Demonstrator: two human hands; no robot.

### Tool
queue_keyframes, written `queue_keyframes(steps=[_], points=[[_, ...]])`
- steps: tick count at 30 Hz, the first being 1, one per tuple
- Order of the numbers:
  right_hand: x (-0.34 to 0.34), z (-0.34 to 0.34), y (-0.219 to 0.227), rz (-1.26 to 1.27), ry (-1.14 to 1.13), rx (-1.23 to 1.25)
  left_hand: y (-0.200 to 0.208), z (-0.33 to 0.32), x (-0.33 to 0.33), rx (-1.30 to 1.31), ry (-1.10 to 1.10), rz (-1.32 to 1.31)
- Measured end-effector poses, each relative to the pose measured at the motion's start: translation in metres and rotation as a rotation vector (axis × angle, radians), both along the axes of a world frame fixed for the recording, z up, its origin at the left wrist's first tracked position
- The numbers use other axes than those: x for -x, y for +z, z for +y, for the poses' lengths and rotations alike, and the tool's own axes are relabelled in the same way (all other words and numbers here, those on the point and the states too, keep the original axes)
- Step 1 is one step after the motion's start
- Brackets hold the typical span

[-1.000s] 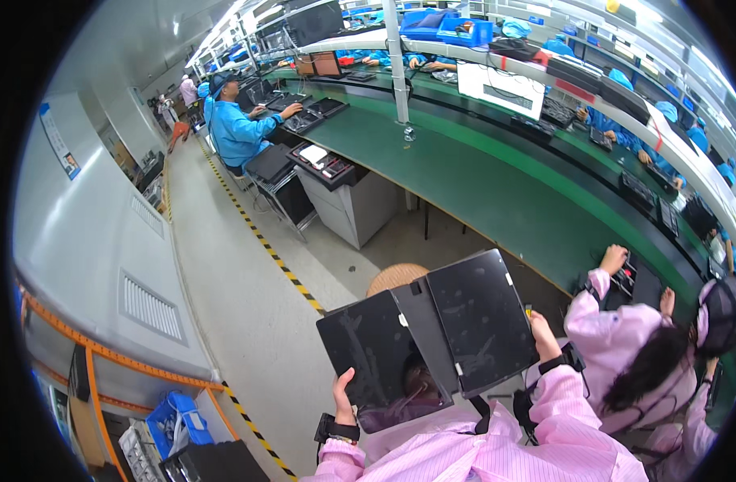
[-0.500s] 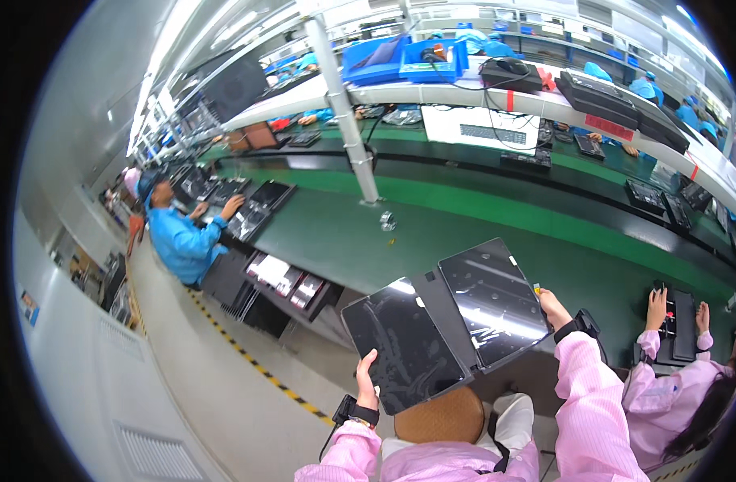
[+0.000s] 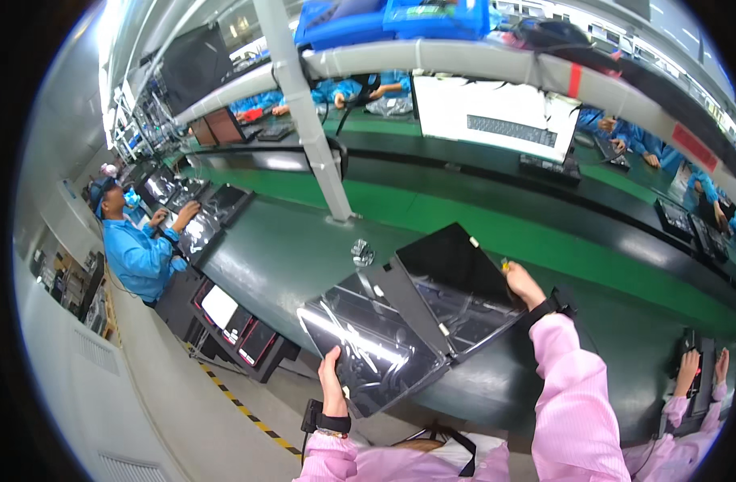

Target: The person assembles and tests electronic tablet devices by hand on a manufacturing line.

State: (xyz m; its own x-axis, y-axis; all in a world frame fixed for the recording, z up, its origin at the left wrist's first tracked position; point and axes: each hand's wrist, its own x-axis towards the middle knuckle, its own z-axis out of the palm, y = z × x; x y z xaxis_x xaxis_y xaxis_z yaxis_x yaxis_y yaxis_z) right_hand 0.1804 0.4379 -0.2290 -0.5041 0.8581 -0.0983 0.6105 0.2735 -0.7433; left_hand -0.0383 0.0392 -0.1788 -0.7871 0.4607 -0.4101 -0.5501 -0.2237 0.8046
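Observation:
A black laptop (image 3: 416,311), or a laptop-like device, is spread open with two glossy dark panels joined by a dark hinge strip. Wrinkled clear film covers its left panel, which catches bright glare. My left hand (image 3: 331,384) grips the near left edge, thumb on top and fingers hidden below. On the far side, my right hand (image 3: 524,285) is closed round the right panel's edge, a small yellow tab showing by the fingertips. Both hands hold the device tilted above the near edge of the green bench (image 3: 279,241).
Crumpled clear plastic (image 3: 362,253) lies on the bench near a grey post (image 3: 307,120). A co-worker in blue (image 3: 131,249) sits at left, beside a trolley (image 3: 239,329) of devices. At right, another person's pink sleeves (image 3: 677,410) show. Overhead runs a shelf rail (image 3: 456,56).
My view has shifted closer to the bench. Both hands have carried the open device forward, more over the bench surface, and the glare has moved to its left panel.

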Motion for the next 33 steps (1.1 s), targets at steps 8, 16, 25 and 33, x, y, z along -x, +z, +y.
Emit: queue_keyframes(steps=[8, 16, 25, 33], points=[[-0.013, -0.017, 0.021, 0.327, 0.026, -0.12, -0.002, 0.006, 0.011, 0.081, -0.078, 0.482], [-0.031, -0.065, 0.024, 0.798, 0.055, 0.227, -0.038, -0.03, 0.004, 0.749, 0.072, 1.08], [-0.02, -0.075, 0.023, 0.86, -0.044, 0.206, -0.037, -0.009, 0.035, -0.013, -0.008, 0.528], [-0.076, -0.104, 0.046, 0.941, -0.087, 0.303, -0.006, -0.019, 0.003, -0.078, -0.061, 0.587]])
